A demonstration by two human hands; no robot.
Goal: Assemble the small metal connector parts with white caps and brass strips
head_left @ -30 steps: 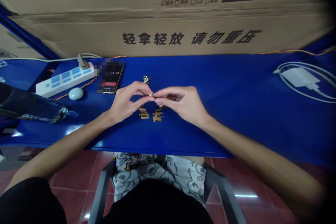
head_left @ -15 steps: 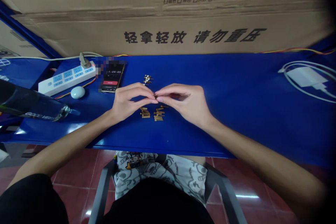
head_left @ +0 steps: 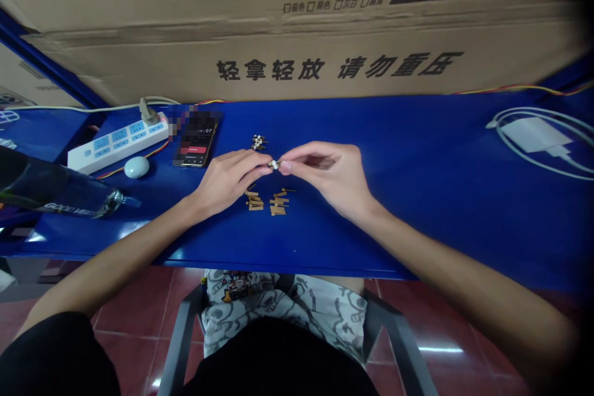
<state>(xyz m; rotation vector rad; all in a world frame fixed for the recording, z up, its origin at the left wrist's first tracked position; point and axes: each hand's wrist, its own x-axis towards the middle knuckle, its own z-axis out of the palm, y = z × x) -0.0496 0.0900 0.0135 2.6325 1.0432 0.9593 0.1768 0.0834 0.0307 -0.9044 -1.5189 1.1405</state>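
Observation:
Between the fingertips of both hands is a small white-and-brass part (head_left: 274, 164), too small to name its kind. My left hand (head_left: 225, 180) pinches its left end, closed, with the fingers partly hiding it. My right hand (head_left: 341, 176) pinches the other end between thumb and index finger. Just below the hands lie small flat brass pieces (head_left: 255, 205) on the left and a group of brass pins and flat pieces (head_left: 279, 205) on the right. Behind the left fingers sits a small cluster of white-and-brass parts (head_left: 258, 142).
The blue table (head_left: 417, 198) is backed by a cardboard box (head_left: 185, 31). To the left are a phone (head_left: 197, 142), a power strip (head_left: 123, 141), a rounded pale object (head_left: 137, 167) and a bottle (head_left: 55, 185). A white charger with cable (head_left: 538, 136) lies at the right.
The part in the fingertips now shows white in the middle, where it was mostly covered before. The right fingertips have shifted slightly to the right. The view has tilted a little.

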